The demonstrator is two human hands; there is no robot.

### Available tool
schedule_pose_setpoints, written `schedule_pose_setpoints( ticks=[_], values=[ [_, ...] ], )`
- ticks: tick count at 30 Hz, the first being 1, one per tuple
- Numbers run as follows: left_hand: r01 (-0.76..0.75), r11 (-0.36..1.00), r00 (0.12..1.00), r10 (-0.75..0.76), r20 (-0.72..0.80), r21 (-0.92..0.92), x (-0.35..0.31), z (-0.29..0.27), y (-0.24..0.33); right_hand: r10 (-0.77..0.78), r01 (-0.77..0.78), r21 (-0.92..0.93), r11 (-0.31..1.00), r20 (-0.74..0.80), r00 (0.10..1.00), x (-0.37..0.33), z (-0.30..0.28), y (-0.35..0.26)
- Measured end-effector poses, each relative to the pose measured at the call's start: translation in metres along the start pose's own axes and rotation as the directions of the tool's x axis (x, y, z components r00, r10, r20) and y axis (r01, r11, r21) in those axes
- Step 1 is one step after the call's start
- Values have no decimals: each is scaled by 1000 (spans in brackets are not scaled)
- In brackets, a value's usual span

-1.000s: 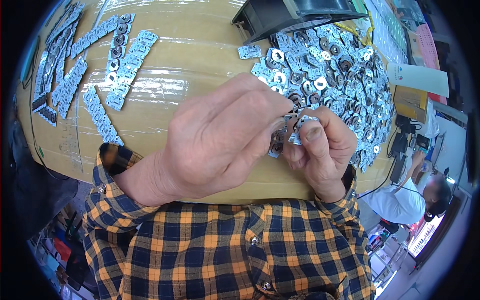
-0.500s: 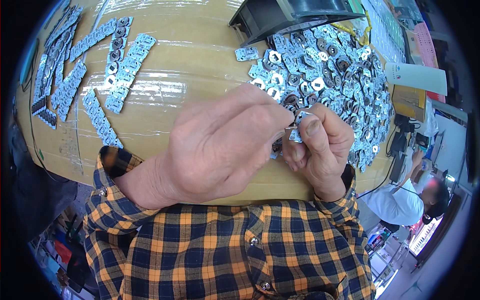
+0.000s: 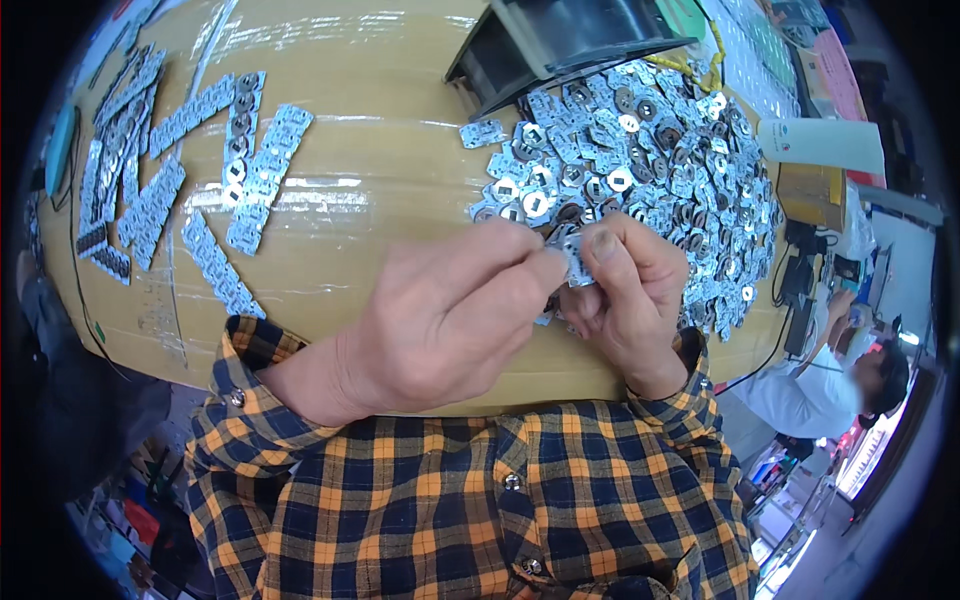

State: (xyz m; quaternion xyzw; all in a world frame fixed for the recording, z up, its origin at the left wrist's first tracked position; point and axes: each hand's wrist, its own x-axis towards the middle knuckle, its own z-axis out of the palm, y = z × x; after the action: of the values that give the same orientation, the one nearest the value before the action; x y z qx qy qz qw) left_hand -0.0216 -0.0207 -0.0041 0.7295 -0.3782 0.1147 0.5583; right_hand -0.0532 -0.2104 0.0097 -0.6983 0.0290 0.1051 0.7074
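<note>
My right hand (image 3: 635,295) pinches a small pale-blue circuit board (image 3: 575,262) between thumb and fingers, just over the front of the heap. From the left, my left hand (image 3: 450,310) reaches in with its fingertips pressed together at the board's left edge. Whatever those fingertips may hold is hidden behind them. Beyond both hands spreads a large heap of similar small circuit boards (image 3: 690,190), many with round dark or silvery discs.
Joined strips of circuit boards (image 3: 270,175) lie on the tape-covered table (image 3: 380,180) at the left. A black fan-like frame (image 3: 570,50) stands behind the heap. To the right are a white cup-shaped object (image 3: 825,143), a cardboard box (image 3: 810,190), cables and a seated person (image 3: 830,385).
My left hand has closed in on the board, hiding the thin metal bit that showed at its fingertips. My right hand has shifted slightly left, and the whole view has moved a little.
</note>
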Motion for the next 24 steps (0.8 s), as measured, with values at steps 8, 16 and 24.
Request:
schedule_pose_setpoints(
  ticks=[8,16,24],
  values=[
    [86,996,995,-85,50,-11,6,-1,-5,-364,238,-553,798,-129,923,5,-13,-14],
    [607,626,754,-649,105,-489,4,5,23,-602,362,-825,433,34,798,6,-24,-9],
    [677,369,600,-777,188,-636,7,13,17,-584,268,-849,456,-58,809,4,-30,-6]
  ],
)
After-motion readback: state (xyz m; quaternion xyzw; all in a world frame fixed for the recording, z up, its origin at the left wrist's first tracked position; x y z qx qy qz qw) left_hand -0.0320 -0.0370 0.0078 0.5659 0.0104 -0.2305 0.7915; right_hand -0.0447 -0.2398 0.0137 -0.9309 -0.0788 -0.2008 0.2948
